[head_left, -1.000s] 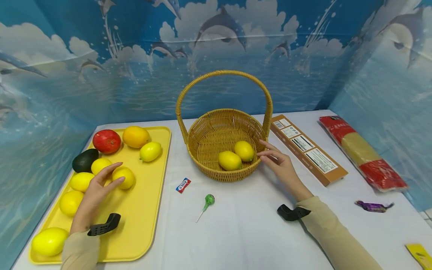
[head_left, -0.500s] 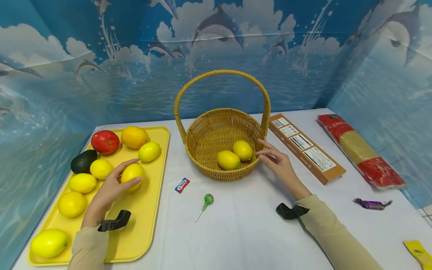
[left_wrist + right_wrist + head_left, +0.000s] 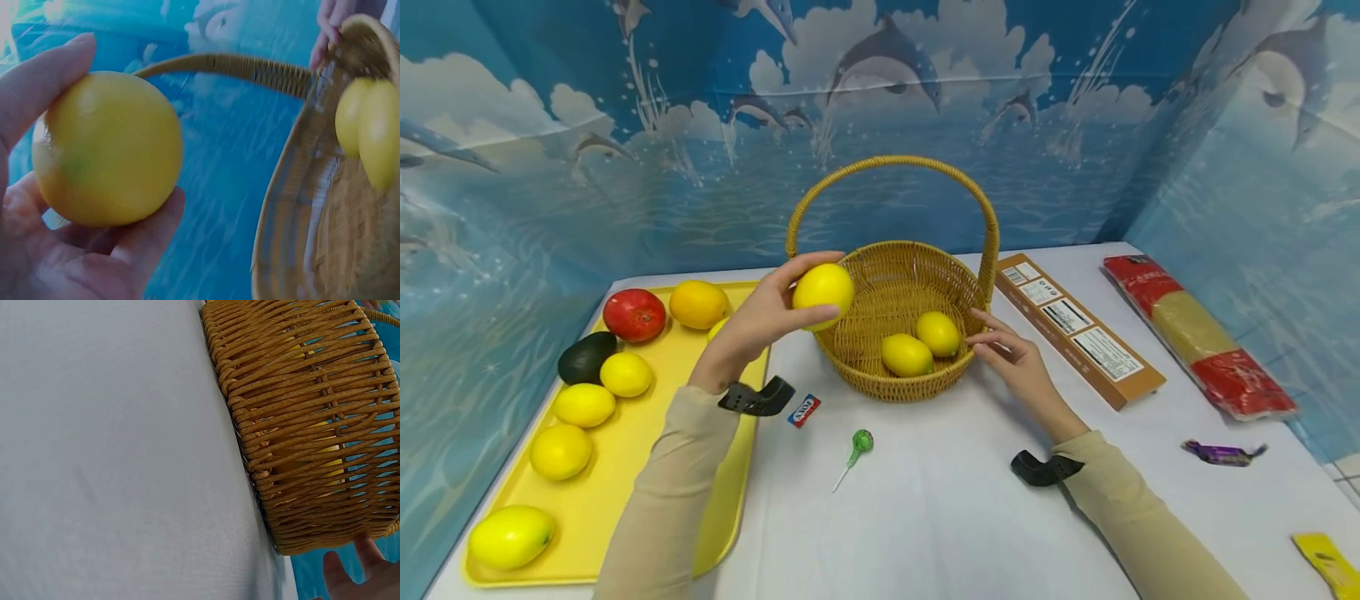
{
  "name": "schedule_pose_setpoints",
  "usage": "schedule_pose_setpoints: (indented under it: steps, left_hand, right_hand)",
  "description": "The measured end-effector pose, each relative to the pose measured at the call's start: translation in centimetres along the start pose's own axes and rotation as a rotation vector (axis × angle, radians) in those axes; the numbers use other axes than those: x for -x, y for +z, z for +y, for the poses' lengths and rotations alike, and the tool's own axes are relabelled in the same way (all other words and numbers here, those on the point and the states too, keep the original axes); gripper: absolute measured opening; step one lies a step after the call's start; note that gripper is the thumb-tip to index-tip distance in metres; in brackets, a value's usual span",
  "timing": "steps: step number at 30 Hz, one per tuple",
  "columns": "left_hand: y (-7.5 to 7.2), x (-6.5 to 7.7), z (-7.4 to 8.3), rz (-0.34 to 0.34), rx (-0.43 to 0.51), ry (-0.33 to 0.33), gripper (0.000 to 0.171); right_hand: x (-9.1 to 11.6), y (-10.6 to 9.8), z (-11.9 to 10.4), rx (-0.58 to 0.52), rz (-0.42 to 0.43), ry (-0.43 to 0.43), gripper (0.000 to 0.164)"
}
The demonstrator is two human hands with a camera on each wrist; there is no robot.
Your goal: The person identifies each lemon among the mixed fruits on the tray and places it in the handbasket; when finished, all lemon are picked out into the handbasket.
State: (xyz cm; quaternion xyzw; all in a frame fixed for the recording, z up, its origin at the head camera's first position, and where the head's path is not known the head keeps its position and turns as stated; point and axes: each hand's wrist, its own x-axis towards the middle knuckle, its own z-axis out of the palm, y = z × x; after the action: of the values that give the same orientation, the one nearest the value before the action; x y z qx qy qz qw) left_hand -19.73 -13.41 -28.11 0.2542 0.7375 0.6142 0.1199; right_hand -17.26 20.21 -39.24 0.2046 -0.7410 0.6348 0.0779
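a red-and-gold packet (image 3: 1198, 333) lies along the right edge of the table (image 3: 940, 500) from near its back corner, a brown box (image 3: 1078, 331) beside it. farther down that edge, a purple sweet (image 3: 1223, 454) and a yellow packet (image 3: 1327, 563); mid-table, a red-and-blue sweet (image 3: 804, 411) and a green lollipop (image 3: 862, 441).

The white table (image 3: 955, 508) bears a tray (image 3: 583, 508), wicker basket (image 3: 898, 389), box (image 3: 1078, 329), long packet (image 3: 1198, 333), lollipop (image 3: 862, 442) and sweets (image 3: 804, 412).
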Motion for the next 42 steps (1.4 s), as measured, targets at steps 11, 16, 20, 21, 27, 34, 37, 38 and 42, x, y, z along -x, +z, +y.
schedule_pose_setpoints:
  steps: [11, 16, 20, 21, 27, 34, 37, 38, 42]
  left_hand:
    - [6.0, -11.5, -1.6, -0.075, 0.084, -0.07, 0.052]
    - [7.5, -14.1, -4.2, -0.1, 0.12, -0.186, 0.056]
    - [7.6, -15.1, -5.9, -0.115, 0.112, -0.299, 0.059]
    - [7.6, -15.2, -6.2, -0.115, 0.094, -0.322, 0.059]
    - [7.8, -16.0, -8.4, -0.141, 0.036, -0.367, 0.061]
    - [8.1, -16.4, -9.6, -0.173, 0.072, -0.343, 0.052]
    - [8.2, -16.3, -9.4, -0.195, 0.014, -0.333, 0.049]
    - [8.2, -16.3, -9.3, -0.201, -0.007, -0.333, 0.049]
    - [7.9, -16.0, -8.3, -0.192, -0.095, -0.316, 0.049]
  right_hand:
    - [0.2, 0.0, -0.1, -0.009, -0.004, -0.009, 0.018]
    - [0.2, -0.1, 0.0, -0.007, -0.002, -0.013, 0.017]
    - [0.2, 0.0, 0.1, -0.02, -0.002, -0.009, 0.018]
    - [0.2, 0.0, 0.0, -0.019, -0.003, -0.006, 0.018]
    - [0.5, -0.1, 0.0, -0.003, -0.004, -0.003, 0.019]
    - [0.7, 0.0, -0.2, 0.001, -0.011, 0.003, 0.018]
    - [0.7, 0.0, -0.2, -0.003, -0.01, 0.002, 0.018]
    - [0.7, 0.0, -0.2, -0.003, -0.008, 0.001, 0.018]
    - [0.6, -0.1, -0.2, 0.002, -0.004, 0.002, 0.019]
